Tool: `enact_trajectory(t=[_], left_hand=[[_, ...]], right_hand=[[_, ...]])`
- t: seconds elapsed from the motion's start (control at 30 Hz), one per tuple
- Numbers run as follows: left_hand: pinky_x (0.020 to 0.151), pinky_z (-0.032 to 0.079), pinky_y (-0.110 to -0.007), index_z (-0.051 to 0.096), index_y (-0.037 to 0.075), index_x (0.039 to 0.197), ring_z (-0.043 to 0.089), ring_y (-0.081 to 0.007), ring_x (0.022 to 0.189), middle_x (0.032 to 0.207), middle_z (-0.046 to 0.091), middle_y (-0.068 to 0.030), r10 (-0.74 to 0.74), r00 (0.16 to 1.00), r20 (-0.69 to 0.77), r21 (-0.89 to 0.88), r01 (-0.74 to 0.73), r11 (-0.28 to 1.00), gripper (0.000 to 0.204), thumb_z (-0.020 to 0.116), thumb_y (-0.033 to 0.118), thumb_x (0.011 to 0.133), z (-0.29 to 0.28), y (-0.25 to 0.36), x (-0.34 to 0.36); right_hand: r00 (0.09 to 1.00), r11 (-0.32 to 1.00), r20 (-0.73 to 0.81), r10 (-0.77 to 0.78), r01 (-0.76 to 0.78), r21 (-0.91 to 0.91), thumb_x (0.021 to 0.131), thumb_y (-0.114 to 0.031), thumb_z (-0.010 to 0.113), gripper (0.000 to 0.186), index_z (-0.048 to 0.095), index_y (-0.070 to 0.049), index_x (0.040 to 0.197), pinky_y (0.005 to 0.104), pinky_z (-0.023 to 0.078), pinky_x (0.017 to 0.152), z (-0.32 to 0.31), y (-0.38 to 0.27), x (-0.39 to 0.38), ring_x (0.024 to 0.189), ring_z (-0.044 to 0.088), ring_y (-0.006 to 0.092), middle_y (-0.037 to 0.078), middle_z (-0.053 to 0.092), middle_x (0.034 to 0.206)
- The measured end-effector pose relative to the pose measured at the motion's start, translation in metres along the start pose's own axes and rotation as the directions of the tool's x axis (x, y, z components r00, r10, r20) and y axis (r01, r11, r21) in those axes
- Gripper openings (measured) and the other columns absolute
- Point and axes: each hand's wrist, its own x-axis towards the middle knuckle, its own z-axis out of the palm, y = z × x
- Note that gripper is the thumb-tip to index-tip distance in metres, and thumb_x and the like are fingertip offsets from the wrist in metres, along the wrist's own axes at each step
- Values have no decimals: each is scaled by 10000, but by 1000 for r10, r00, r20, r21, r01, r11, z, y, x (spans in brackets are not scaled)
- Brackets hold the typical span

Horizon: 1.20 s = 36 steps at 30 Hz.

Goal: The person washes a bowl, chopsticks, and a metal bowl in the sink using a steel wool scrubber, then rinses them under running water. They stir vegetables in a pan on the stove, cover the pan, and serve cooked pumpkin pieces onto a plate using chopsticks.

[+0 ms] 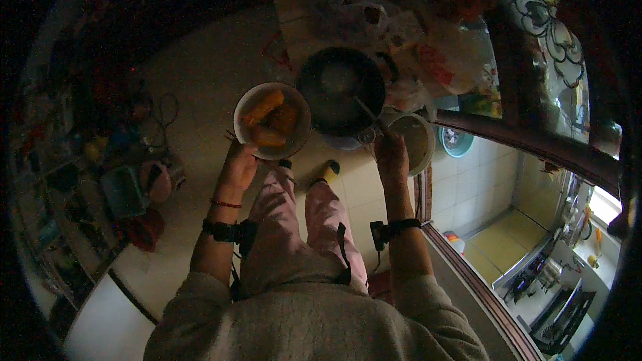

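My left hand grips the near-left rim of a white bowl, which is tipped slightly. Chunky orange-yellow food pieces lie in the bowl. Thin dark stick ends poke out beside my left fingers; I cannot tell what they belong to. Just right of the bowl stands a dark round pot with cloudy liquid in it. Closed around the handle of a long, thin utensil, my right hand is at the pot's near-right side. The utensil's far end points into the pot, and its head cannot be made out.
A pale bucket or basin stands right of my right hand. Behind the pot, plastic bags cover a table. To the right, a framed doorway opens onto a tiled room with a turquoise basin. Shelves and a pale green bin line the left.
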Motion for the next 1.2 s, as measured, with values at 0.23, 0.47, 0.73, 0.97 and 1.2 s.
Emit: enact_trajectory(t=[0.23, 0.47, 0.73, 0.97, 1.2], left_hand=[[487, 373, -251, 576, 113, 846, 429, -97, 535, 696, 479, 41, -40, 995, -86, -21, 39, 999, 118, 648, 20, 837, -6, -4, -2], [600, 413, -267, 579, 111, 847, 477, -106, 667, 800, 528, 50, -163, 983, -81, 5, 163, 987, 108, 671, 60, 824, -18, -14, 15], [593, 397, -214, 583, 125, 1000, 478, -55, 708, 894, 561, 55, -127, 990, -64, 74, 131, 989, 248, 660, 84, 768, -11, -21, 30], [626, 433, -233, 577, 123, 1006, 501, -80, 747, 883, 553, 45, -236, 955, -178, 13, 242, 970, 258, 666, 97, 766, -19, -19, 28], [893, 495, -323, 532, 60, 1268, 562, -196, 1055, 1190, 581, -34, -107, 994, -31, 99, 109, 989, 534, 663, 114, 754, 5, -12, 30]], right_hand=[[991, 976, 64, 115, -124, 179, 1030, -290, 370, 428, 489, 16, 1305, 421, 403, 1043, -3, -24, -21, 1215, 513, 314, 155, 529, 1338], [988, 985, -68, 141, -133, 110, 1028, -329, 395, 454, 481, 22, 1302, 416, 412, 1044, 3, -43, -36, 1231, 502, 290, 137, 520, 1353], [958, 980, -276, 72, -120, -159, 1003, -299, 476, 366, 530, 0, 1208, 406, 474, 936, -3, -35, -37, 1067, 563, 252, 127, 581, 1188], [978, 962, -167, 128, -82, 260, 979, -309, 536, 367, 545, -10, 1193, 394, 526, 840, -14, -23, -33, 956, 618, 266, 132, 629, 1090], [979, 979, -161, 123, -93, 181, 977, -301, 547, 323, 557, -49, 1179, 385, 506, 862, -11, -38, -38, 957, 599, 251, 113, 627, 1074]])
